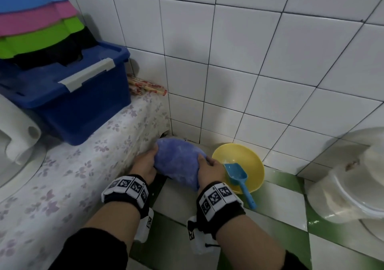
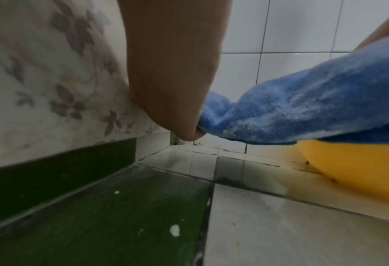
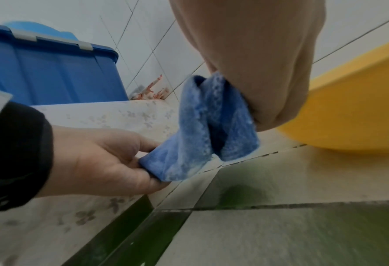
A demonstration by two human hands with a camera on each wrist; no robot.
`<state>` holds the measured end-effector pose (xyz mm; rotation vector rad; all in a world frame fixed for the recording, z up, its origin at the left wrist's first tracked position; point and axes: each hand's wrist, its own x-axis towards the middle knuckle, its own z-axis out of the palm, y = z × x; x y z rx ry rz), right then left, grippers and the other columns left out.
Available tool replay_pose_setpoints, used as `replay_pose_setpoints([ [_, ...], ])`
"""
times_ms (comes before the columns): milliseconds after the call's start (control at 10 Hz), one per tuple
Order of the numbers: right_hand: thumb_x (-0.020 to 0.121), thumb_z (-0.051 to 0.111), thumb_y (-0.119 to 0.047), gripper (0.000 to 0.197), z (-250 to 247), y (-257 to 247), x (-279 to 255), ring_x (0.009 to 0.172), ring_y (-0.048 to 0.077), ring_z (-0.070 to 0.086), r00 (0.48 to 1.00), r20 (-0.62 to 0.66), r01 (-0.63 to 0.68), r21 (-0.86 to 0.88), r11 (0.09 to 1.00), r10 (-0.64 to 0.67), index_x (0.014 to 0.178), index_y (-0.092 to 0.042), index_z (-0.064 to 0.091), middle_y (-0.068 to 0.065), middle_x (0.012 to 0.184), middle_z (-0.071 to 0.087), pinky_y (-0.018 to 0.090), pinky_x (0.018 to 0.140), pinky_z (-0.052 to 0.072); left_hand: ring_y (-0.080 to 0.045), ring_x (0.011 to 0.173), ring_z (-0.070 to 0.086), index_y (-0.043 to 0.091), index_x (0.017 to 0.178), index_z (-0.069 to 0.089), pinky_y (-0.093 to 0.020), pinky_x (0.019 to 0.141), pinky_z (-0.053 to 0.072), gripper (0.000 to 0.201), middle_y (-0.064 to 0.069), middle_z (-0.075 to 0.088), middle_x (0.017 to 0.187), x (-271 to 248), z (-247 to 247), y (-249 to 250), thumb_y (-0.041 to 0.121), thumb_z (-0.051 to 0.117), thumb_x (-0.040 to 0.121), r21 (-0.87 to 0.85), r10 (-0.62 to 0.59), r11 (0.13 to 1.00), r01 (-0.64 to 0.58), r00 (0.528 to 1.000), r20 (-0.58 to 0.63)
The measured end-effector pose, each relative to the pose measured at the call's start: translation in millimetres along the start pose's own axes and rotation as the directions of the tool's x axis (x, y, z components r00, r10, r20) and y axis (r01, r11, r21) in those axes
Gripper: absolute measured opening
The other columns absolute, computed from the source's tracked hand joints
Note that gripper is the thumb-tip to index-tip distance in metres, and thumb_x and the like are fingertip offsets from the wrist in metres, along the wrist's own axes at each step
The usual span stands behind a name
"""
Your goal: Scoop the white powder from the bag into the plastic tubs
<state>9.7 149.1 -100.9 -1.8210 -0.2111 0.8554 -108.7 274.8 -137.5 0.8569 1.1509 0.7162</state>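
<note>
Both hands hold a blue cloth (image 1: 178,161) dusted with white powder, just above the tiled floor near the wall corner. My left hand (image 1: 146,162) pinches its left edge; in the right wrist view, the left hand (image 3: 98,158) has an end of the cloth (image 3: 200,126) between thumb and fingers. My right hand (image 1: 209,169) grips the right side. A yellow bowl (image 1: 234,146) stands right of the cloth, with a blue scoop (image 1: 238,175) lying in it, handle over the near rim. White plastic containers (image 1: 342,197) stand at the far right.
A dark blue lidded box (image 1: 83,103) sits on a flower-patterned covered ledge (image 1: 62,186) to the left, with stacked coloured plastic items (image 1: 37,20) on top. White tiled wall (image 1: 249,62) lies behind. The floor (image 1: 280,238) has green and white tiles with powder specks.
</note>
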Motion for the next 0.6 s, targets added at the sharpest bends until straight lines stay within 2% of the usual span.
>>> replay_pose_setpoints([
  [100,0.093,0.057,-0.025,0.028,-7.1,-2.5,4.8,0.096,0.017,0.056,0.995,-0.089,-0.032,0.046,0.998,0.036,0.118,-0.012,0.062,0.005,0.113,0.065,0.02,0.082,0.037,-0.032,0.128,0.052,0.003,0.143,0.044,-0.048,0.107,0.044,0.05,-0.017,0.05,0.143,5.6,3.4,-5.0,0.029,0.052,0.101,-0.106,0.01,0.994,-0.012,1.0,-0.017],
  [200,0.09,0.061,-0.019,0.032,-5.9,-5.2,9.7,0.092,0.013,0.052,0.994,-0.103,-0.019,0.1,0.995,0.029,0.121,-0.009,0.06,0.005,0.116,0.064,0.018,0.082,0.038,-0.028,0.126,0.053,0.006,0.143,0.046,-0.048,0.109,0.042,0.051,-0.012,0.053,0.14,8.1,10.4,-2.6,0.032,0.054,0.1,-0.156,0.001,0.988,-0.003,1.0,-0.013],
  [300,0.087,0.063,-0.011,0.035,1.5,-6.7,19.8,0.093,0.014,0.054,0.996,-0.087,-0.005,0.127,0.992,0.016,0.121,-0.008,0.059,0.006,0.115,0.064,0.019,0.084,0.039,-0.029,0.129,0.05,0.005,0.145,0.042,-0.047,0.112,0.039,0.052,-0.015,0.048,0.144,18.5,16.1,-2.1,0.028,0.054,0.1,-0.191,0.006,0.982,-0.006,1.0,0.001],
  [400,0.087,0.06,-0.007,0.034,4.6,-10.1,26.9,0.093,0.017,0.055,0.994,-0.107,0.043,0.056,0.997,-0.037,0.121,-0.008,0.058,0.005,0.11,0.064,0.022,0.085,0.041,-0.025,0.126,0.049,0.002,0.145,0.038,-0.041,0.113,0.036,0.049,-0.016,0.046,0.144,23.2,19.9,2.2,0.025,0.046,0.103,-0.157,0.002,0.988,0.002,1.0,0.027],
  [500,0.09,0.055,-0.01,0.04,5.2,-8.3,27.7,0.109,0.023,0.056,0.992,-0.045,0.104,-0.176,0.979,-0.114,0.129,-0.011,0.049,0.008,0.121,0.059,0.025,0.091,0.041,-0.026,0.126,0.052,0.002,0.144,0.042,-0.042,0.112,0.038,0.053,-0.013,0.049,0.144,37.8,11.1,-6.8,0.029,0.052,0.1,-0.089,-0.033,0.995,0.034,0.999,0.015],
  [600,0.091,0.051,-0.006,0.041,3.2,-12.7,16.8,0.116,0.025,0.053,0.989,0.031,0.149,-0.223,0.963,-0.145,0.131,-0.01,0.045,0.01,0.124,0.056,0.028,0.095,0.041,-0.028,0.128,0.052,0.007,0.144,0.044,-0.038,0.105,0.043,0.057,-0.011,0.049,0.146,37.2,4.0,-17.2,0.035,0.058,0.097,0.037,-0.012,0.999,0.014,0.999,-0.044],
])
